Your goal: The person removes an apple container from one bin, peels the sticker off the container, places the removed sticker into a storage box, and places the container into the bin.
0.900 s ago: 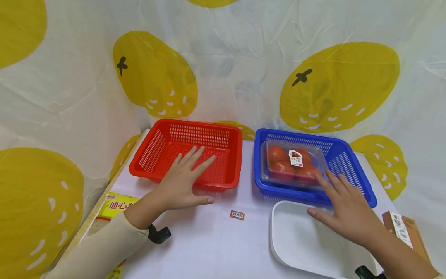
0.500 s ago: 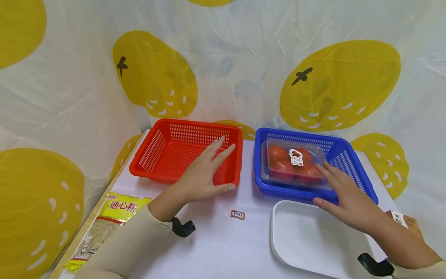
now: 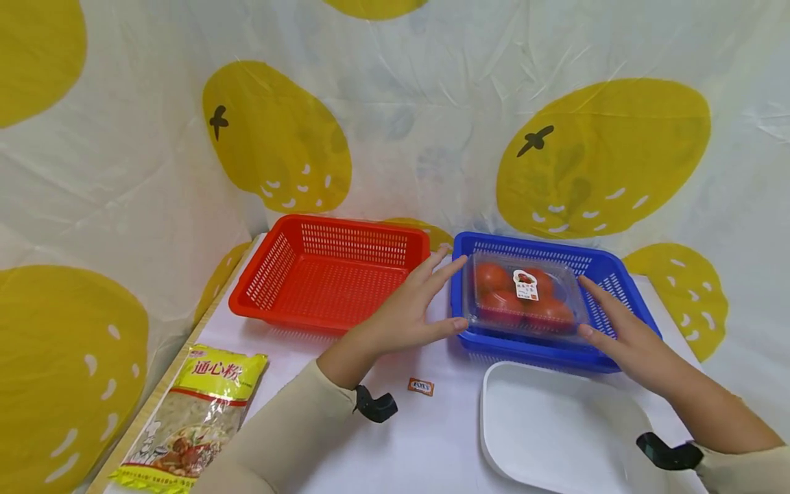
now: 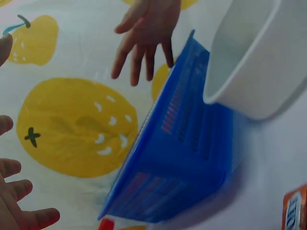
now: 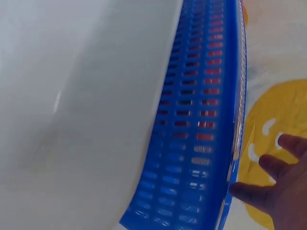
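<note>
Two spread hands flank a clear plastic clamshell of red tomatoes (image 3: 523, 296) lying in a blue slotted plastic basket (image 3: 607, 273) on the bench: the left hand (image 3: 411, 312), fingers straight, at its left edge; the right hand (image 3: 623, 328) at its right.

staged tabletop booth | fruit-print plastic backdrop (image 3: 395, 103) | white table (image 3: 426, 439)

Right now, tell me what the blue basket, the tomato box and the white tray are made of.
Blue basket: moulded plastic, slotted walls, slight sheen. Tomato box: thin clear plastic; tomatoes show through, glare on the lid. White tray: smooth and glossy, probably plastic, possibly melamine.
</note>
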Action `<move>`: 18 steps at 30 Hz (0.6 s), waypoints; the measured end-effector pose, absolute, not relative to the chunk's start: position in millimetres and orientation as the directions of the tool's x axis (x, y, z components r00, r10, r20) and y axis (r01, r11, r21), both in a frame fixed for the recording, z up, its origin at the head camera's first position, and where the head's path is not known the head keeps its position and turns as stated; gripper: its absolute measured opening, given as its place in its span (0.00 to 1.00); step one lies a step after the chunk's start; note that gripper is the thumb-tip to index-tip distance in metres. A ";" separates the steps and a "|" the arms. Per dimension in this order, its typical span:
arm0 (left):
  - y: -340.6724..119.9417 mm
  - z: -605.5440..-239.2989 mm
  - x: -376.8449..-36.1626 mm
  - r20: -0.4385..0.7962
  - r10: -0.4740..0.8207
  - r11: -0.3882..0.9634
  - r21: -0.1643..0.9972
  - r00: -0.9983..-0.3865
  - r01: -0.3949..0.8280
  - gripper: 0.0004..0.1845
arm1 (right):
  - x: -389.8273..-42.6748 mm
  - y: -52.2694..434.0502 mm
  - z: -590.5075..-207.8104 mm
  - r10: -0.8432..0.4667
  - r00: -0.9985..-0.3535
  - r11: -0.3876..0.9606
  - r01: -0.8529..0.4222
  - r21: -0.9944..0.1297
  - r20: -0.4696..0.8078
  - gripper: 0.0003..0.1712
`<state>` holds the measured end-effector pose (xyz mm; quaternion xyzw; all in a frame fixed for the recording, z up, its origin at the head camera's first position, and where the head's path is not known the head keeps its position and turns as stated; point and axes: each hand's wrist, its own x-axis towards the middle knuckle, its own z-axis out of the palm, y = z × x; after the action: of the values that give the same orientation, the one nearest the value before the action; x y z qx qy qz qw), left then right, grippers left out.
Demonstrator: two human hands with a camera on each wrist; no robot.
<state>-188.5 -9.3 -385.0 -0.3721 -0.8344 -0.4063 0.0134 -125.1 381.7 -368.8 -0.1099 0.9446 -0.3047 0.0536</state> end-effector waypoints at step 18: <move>52.9 -412.1 -167.4 0.186 0.509 0.326 0.862 -0.840 0.388 0.48 | -181.8 436.1 -379.1 -0.265 -0.956 0.587 -0.059 -0.808 -0.122 0.40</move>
<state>-167.4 52.9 -412.1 -0.2761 -0.8122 -0.5104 -0.0593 -181.8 436.1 -379.1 -0.0919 0.8832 -0.4452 0.1154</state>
